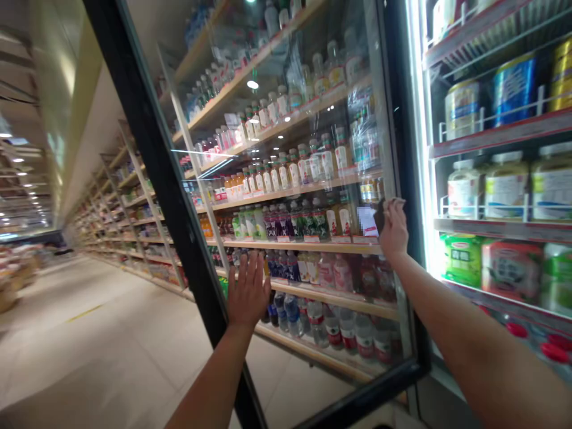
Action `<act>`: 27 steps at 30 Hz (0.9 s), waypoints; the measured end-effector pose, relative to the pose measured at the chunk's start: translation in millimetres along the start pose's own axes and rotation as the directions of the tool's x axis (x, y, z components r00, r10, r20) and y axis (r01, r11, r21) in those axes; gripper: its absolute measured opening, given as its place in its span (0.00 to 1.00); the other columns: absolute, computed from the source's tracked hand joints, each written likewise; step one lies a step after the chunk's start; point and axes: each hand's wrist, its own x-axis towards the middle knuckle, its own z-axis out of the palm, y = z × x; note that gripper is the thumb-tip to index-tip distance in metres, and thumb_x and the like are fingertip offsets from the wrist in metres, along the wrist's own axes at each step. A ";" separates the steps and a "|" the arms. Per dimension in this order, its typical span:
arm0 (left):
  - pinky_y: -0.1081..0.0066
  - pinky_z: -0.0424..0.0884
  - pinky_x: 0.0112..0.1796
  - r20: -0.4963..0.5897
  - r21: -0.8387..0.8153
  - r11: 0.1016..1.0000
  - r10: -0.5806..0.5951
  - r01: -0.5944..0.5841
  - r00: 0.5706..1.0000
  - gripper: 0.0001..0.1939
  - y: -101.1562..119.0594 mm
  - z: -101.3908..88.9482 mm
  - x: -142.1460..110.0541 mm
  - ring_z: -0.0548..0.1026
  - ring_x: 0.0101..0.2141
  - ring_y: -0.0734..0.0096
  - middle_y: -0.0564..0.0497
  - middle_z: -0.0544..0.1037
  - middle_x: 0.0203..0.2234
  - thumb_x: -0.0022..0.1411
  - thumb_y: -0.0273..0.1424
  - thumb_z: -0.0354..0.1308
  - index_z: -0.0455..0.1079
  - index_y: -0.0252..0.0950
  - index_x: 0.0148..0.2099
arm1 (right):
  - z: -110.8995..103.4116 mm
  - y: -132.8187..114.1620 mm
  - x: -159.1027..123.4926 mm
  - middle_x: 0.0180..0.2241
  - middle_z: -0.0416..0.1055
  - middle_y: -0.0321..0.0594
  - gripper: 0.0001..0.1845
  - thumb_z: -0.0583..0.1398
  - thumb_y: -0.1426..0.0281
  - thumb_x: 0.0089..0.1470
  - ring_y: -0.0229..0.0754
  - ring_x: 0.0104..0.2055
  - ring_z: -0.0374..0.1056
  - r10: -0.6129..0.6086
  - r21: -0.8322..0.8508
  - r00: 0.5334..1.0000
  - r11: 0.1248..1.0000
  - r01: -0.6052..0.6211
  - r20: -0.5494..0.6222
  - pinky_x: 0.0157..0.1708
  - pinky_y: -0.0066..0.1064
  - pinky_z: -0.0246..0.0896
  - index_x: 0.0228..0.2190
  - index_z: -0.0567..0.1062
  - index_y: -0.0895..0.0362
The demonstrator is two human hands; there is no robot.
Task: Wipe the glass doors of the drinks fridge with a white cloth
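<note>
A glass cooler door (149,140) with a black frame stands open across the middle of the head view. Against its glass, close to the left part of the frame, my left hand (248,291) lies flat with its fingers stretched out. My right hand (394,231) is closed around a dark cloth (379,215) and holds it to the glass near the door's right side. Just left of the cloth is a small white and pink label (368,221). My palm hides part of the cloth.
To the right, the lit cooler (496,229) holds cans, bottles and green and red packs. Beyond the glass stand long wooden shelves (286,245) with many drink bottles. A tiled aisle floor (111,351) runs off to the left.
</note>
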 end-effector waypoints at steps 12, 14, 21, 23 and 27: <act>0.52 0.36 0.72 -0.001 0.000 1.000 -0.011 0.011 1.000 0.38 3.5 -4.3 -1.0 0.40 0.72 0.59 0.41 0.56 0.70 0.75 0.31 0.52 0.35 0.32 0.77 | 45.8 -96.5 -63.3 0.68 0.58 0.51 0.32 0.47 0.74 0.62 0.47 0.74 0.47 0.039 0.014 0.999 0.999 -0.039 -0.013 0.73 0.53 0.46 0.66 0.64 0.62; 0.52 0.35 0.72 0.002 0.002 1.000 -0.009 0.009 1.000 0.38 3.8 -4.5 -1.0 0.40 0.72 0.59 0.41 0.56 0.70 0.76 0.31 0.51 0.34 0.31 0.77 | 52.9 -133.0 -86.6 0.69 0.57 0.47 0.31 0.46 0.74 0.66 0.46 0.75 0.44 -0.098 0.057 0.993 0.994 0.094 0.068 0.73 0.55 0.46 0.68 0.61 0.57; 0.50 0.36 0.72 0.031 -0.024 1.000 -0.013 0.014 0.999 0.37 2.9 -3.2 -2.8 0.40 0.72 0.57 0.40 0.53 0.71 0.76 0.30 0.50 0.34 0.31 0.77 | 54.2 -188.4 -201.6 0.66 0.64 0.44 0.36 0.48 0.81 0.64 0.47 0.75 0.46 -0.530 0.261 0.793 0.845 0.467 0.299 0.70 0.53 0.55 0.69 0.59 0.51; 0.50 0.35 0.72 0.041 -0.030 0.999 -0.010 0.012 0.999 0.37 2.1 -2.3 -3.5 0.39 0.72 0.57 0.41 0.52 0.71 0.75 0.28 0.49 0.35 0.30 0.77 | 51.6 -182.2 -221.4 0.64 0.66 0.44 0.36 0.49 0.82 0.63 0.47 0.74 0.49 -0.580 0.278 0.738 0.814 0.510 0.345 0.69 0.51 0.57 0.69 0.61 0.51; 0.52 0.34 0.72 0.024 -0.035 0.999 -0.016 0.017 1.000 0.37 1.1 -0.5 -3.9 0.40 0.72 0.59 0.41 0.53 0.70 0.76 0.28 0.50 0.36 0.31 0.77 | 42.8 -157.5 -219.3 0.63 0.69 0.44 0.33 0.50 0.83 0.61 0.46 0.72 0.54 -0.663 0.321 0.612 0.747 0.583 0.432 0.66 0.48 0.61 0.65 0.67 0.54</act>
